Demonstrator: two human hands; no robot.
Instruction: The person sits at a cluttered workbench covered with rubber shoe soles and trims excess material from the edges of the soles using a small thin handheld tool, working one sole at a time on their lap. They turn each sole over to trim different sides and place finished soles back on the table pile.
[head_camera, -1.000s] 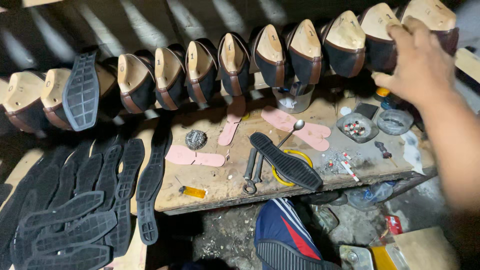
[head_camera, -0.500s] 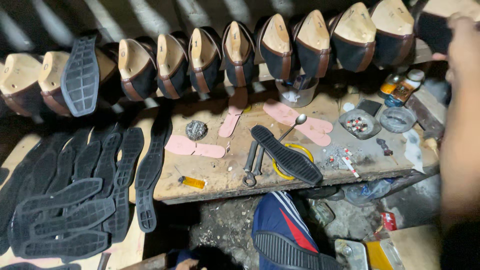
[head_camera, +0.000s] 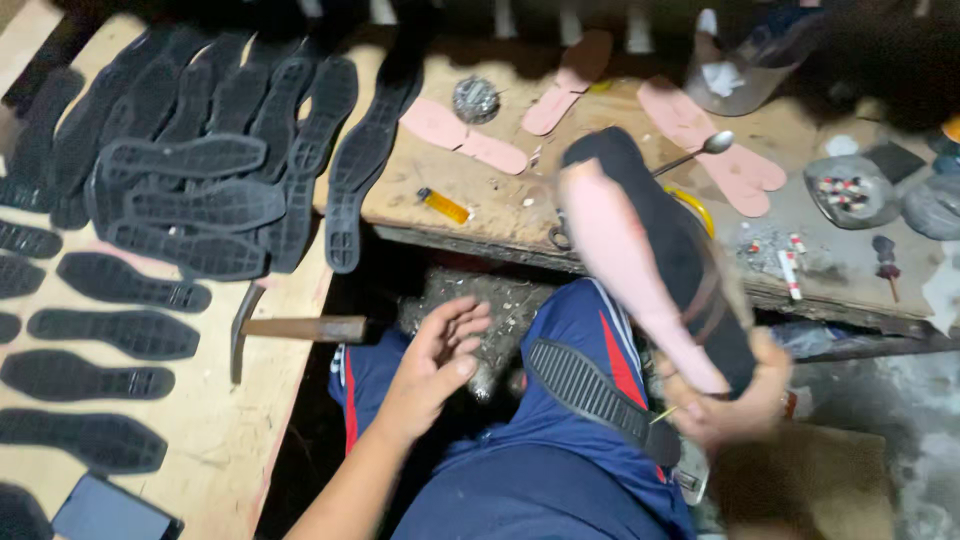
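My right hand (head_camera: 730, 395) grips the heel end of a shoe on a last (head_camera: 650, 255), held bottom up so its pink insole faces me, blurred by motion. My left hand (head_camera: 435, 365) hovers open above my lap, fingers spread, holding nothing, close to the wooden handle of a hammer (head_camera: 290, 330). A black rubber sole (head_camera: 590, 395) lies across my blue trouser leg. The hammer rests on the plank bench at my left.
Several black rubber soles (head_camera: 180, 190) lie spread over the wooden bench (head_camera: 230, 440) on the left. Pink insoles (head_camera: 465, 135), a yellow lighter (head_camera: 443, 206), a spoon (head_camera: 700, 150), a dish of small parts (head_camera: 850, 190) and a phone (head_camera: 110, 512) sit on the boards.
The view has tilted down from the row of lasted shoes. My right hand came down from that row and now holds a lasted shoe over my lap; my left hand has come into view.
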